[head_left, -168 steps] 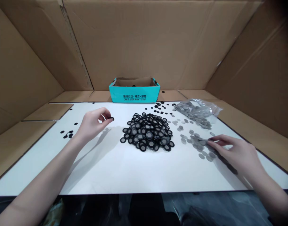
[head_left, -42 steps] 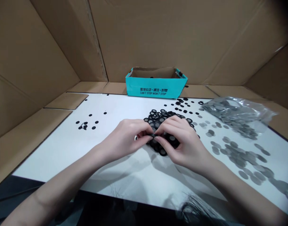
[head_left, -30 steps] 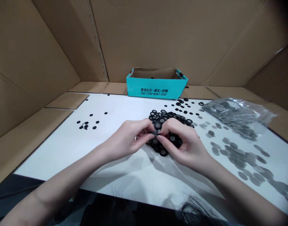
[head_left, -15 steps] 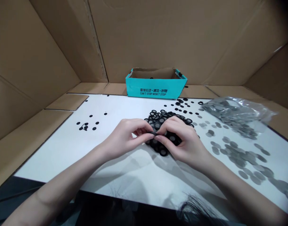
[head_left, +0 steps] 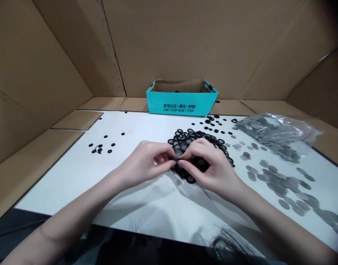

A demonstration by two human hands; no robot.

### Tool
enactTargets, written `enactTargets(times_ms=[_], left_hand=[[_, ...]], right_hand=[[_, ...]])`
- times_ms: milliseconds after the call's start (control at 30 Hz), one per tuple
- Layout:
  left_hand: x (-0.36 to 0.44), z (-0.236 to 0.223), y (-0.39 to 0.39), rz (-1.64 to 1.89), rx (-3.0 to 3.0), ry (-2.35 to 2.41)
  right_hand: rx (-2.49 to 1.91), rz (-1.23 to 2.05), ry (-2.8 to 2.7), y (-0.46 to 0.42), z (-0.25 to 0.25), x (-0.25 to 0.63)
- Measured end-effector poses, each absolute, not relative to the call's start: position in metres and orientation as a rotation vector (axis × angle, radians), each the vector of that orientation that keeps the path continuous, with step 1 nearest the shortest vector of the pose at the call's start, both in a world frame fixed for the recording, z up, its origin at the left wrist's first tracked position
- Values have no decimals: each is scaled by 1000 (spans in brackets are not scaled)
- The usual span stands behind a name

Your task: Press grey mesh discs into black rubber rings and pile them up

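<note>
Between the fingertips of both hands is a small black ring (head_left: pixel 174 159), seen nearly edge-on and partly covered by the fingers. My left hand (head_left: pixel 149 160) pinches it from the left, thumb below and index finger above. From the other side my right hand (head_left: pixel 210 160) pinches it the same way. Just behind and under the hands lies a pile of black rings with grey centres (head_left: pixel 188 141), partly hidden by the right hand. I cannot tell whether the held ring has a grey disc in it.
Loose grey discs (head_left: pixel 279 182) spread over the right of the white table (head_left: pixel 124 125), near a clear plastic bag (head_left: pixel 268 127) of such discs. Small black pieces (head_left: pixel 99 149) lie at left, others (head_left: pixel 210 121) at back. A turquoise box (head_left: pixel 182 103) stands behind, with cardboard walls (head_left: pixel 199 44) around.
Both hands, still pinching the ring, have shifted slightly left and a little lower. The whole view has also moved very slightly.
</note>
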State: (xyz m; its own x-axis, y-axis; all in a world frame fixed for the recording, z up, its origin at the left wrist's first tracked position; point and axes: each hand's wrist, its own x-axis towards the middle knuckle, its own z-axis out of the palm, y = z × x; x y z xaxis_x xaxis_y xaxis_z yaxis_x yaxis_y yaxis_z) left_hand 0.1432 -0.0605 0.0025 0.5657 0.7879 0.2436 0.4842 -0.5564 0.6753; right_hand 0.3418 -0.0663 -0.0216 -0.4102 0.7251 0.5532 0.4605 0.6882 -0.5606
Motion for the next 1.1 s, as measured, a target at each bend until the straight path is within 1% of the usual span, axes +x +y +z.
enactTargets(times_ms=[200,333,500,667,800,1100], left_hand=[[147,3,-60,807,2219,1015],[147,4,-62,706,2224,1006],[148,8,-64,634,2359,997],[147,4,-61,769,2206,1001],[145,1,-59,876,2092,982],[148,4,-62,806,2199,959]], right_hand=[[-913,317,-2101,-65,-20,344],[-900,401,-2081,-66,-19,343],[-898,341,-2071,-70,-18,341],[-930,272,-2091,-70,-18,341],[-934,321,-2058,-69,-17,342],[-893,384,-2005,-70,-17,340]])
